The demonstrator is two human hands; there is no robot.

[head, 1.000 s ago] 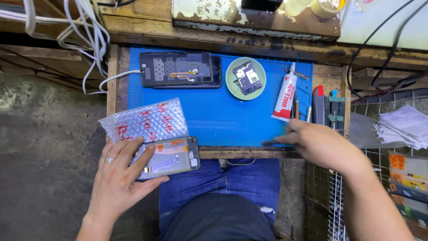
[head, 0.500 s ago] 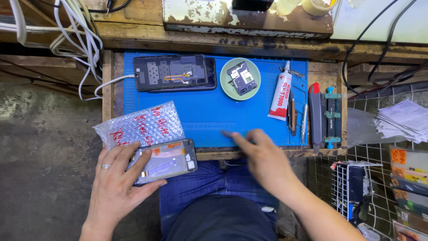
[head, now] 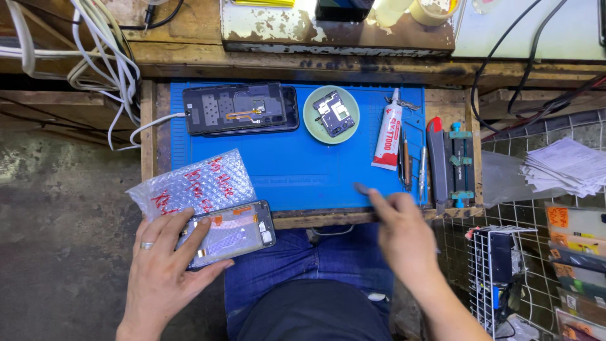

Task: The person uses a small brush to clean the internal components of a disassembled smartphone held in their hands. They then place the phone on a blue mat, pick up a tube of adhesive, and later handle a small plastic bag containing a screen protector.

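Phone frame x1: left hand grips | right hand blurred, grip unclear

A worn wooden counter with peeling paint carries a blue mat; grey concrete floor lies on the left; white cables hang there; a wire rack stands at right.

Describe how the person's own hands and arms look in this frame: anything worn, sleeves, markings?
Both forearms are bare, with no sleeves, gloves or watch in view. The left hand wears a plain silver-coloured ring on one finger. The right hand is motion-blurred, so small details there cannot be made out; no ring or band shows. Blue jeans cover the lap below.
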